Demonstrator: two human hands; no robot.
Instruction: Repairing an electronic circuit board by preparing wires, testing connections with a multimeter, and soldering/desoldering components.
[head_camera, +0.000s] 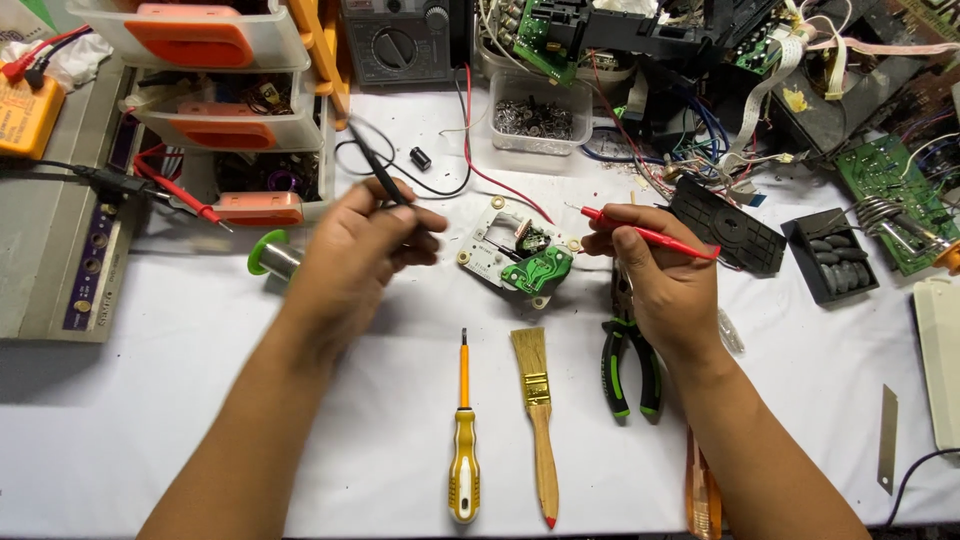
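Observation:
My left hand (362, 245) grips a black multimeter probe (378, 168) whose tip reaches toward a small white assembly with a green circuit board (522, 258) lying on the white table (180, 400). In my right hand (655, 265) sits a red probe (650, 233), its metal tip pointing left just beside the board's right edge. Black and red leads run back to a grey multimeter (400, 40) at the table's far side.
Near me lie a yellow screwdriver (464, 440), a paintbrush (536, 410) and green-handled pliers (628, 365). A solder spool (272, 256), plastic drawers (225, 110), a tub of small parts (535, 115), circuit boards and wires crowd the back. A blade (887, 435) lies right.

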